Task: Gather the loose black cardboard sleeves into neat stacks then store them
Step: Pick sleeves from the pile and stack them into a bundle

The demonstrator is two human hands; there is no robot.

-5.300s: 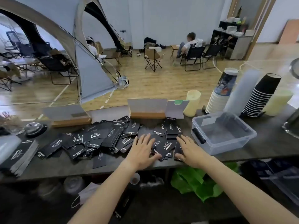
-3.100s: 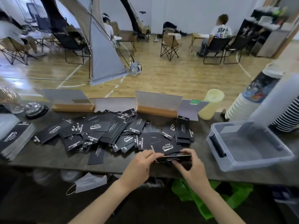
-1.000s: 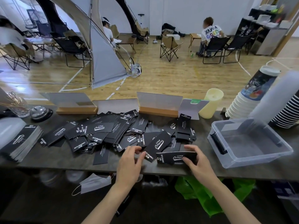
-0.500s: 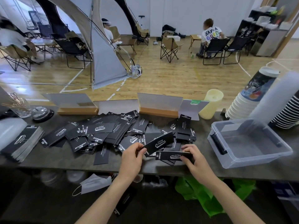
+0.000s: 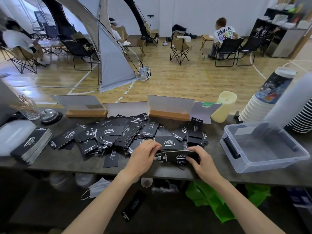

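Several loose black cardboard sleeves [image 5: 116, 132] with white print lie scattered over the dark counter [image 5: 70, 159]. Near the front edge a small stack of sleeves [image 5: 175, 155] is held between both hands. My left hand [image 5: 143, 155] grips its left end with curled fingers. My right hand [image 5: 200, 159] grips its right end, thumb on top. A neat pile of sleeves [image 5: 32, 144] lies at the far left. Another short stack [image 5: 195, 130] sits behind my right hand.
A clear plastic bin [image 5: 263, 147] stands on the counter to the right. Stacked paper cups [image 5: 263, 102] rise behind it. Card stands [image 5: 168, 107], a pale candle [image 5: 223, 105], a service bell [image 5: 49, 114] and a glass jar [image 5: 27, 108] line the back edge. One sleeve [image 5: 133, 206] lies below the counter.
My left hand picked a sleeve from the heap and brought it right onto the stack in my right hand. Both hands now hold the stack together.
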